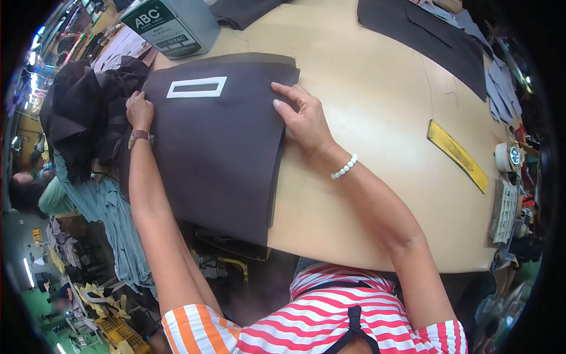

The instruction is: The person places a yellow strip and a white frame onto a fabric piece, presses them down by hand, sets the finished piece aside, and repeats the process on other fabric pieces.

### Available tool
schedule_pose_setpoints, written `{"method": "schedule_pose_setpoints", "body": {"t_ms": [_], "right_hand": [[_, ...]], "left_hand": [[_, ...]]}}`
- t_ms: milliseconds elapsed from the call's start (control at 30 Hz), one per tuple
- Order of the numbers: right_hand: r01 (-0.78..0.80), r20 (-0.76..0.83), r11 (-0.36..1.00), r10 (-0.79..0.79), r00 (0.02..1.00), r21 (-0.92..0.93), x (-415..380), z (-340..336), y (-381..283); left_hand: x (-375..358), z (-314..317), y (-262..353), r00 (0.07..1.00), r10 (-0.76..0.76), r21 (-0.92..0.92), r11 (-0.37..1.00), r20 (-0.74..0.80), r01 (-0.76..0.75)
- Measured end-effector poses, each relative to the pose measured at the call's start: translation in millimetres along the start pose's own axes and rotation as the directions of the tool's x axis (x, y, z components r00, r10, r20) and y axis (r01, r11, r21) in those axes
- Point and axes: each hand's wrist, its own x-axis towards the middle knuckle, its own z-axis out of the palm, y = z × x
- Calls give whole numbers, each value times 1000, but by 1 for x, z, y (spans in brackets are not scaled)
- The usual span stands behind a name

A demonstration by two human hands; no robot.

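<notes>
A stack of dark fabric panels [206,153] lies on the table in front of me, its lower edge hanging over the table's front. Near the top of the upper panel is a white rectangular frame-shaped piece [177,93] with a dark slot in its middle. My left hand [140,112] has its fingers curled onto the panel's left edge; what is under the fingertips is hidden. At the right edge, my right hand [306,118] rests with index finger and thumb stretched out and apart, their tips touching the fabric.
A rubber cement can [168,26] stands behind the panels. Dark crumpled fabric [82,112] is heaped at the left. On the table [354,194] to the right lies a yellow strip [457,156]. More dark panels [421,44] lie at the back right. Another person sits far left.
</notes>
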Motion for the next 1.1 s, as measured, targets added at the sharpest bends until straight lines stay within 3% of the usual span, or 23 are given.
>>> {"method": "schedule_pose_setpoints", "body": {"t_ms": [100, 167, 233, 333, 433, 533, 567, 633, 667, 767, 867, 933, 1033, 1100], "right_hand": [[21, -11, 1000, -21, 1000, 10, 0, 0, 0], [17, -2, 1000, -17, 1000, 17, 0, 1, 0], [-3, 31, 1000, 2, 1000, 5, 1, -1, 1], [-69, 34, 971, 63, 997, 227, 4, -5, 10], [-175, 10, 945, 180, 984, 277, -4, -9, -2], [-50, -12, 997, 49, 999, -53, -2, -2, -11], [-38, -2, 956, 39, 999, -290, 0, 3, -16], [-4, 24, 716, 29, 999, -698, 8, 17, -41], [-19, 84, 615, 138, 987, -789, 13, 24, -53], [38, 123, 512, 134, 983, -858, 27, 41, -37], [-39, 80, 569, 182, 980, -822, 27, 28, -44], [-89, 35, 580, 199, 979, -810, 21, 6, -44], [-73, -101, 644, -7, 995, -761, 11, -31, -40], [-71, -113, 708, -12, 994, -703, 8, -44, -56]], "left_hand": [[5, -9, 35, 978, -69, 29, 997, -195, 76], [6, -30, 72, 980, -12, -159, 987, -197, -20], [-3, -44, 109, 992, 112, -459, 879, -58, -126], [-34, -65, 163, 981, 68, -411, 912, 179, 12], [-41, -52, 169, 957, 49, -304, 952, 285, 42], [-38, -46, 165, 965, 44, -312, 949, 259, 40], [-37, -45, 163, 967, 49, -317, 948, 251, 34], [-35, -44, 162, 966, 84, -312, 950, 246, -3], [-36, -44, 161, 961, 120, -298, 954, 250, -41], [-36, -53, 159, 917, 267, -231, 952, 296, -203], [-40, -63, 169, 970, 81, -345, 939, 230, 4], [-38, -57, 165, 976, 102, -347, 937, 190, -31], [-40, -60, 168, 974, 94, -330, 944, 206, -22], [-38, -63, 172, 970, 84, -316, 949, 227, -9]]}}
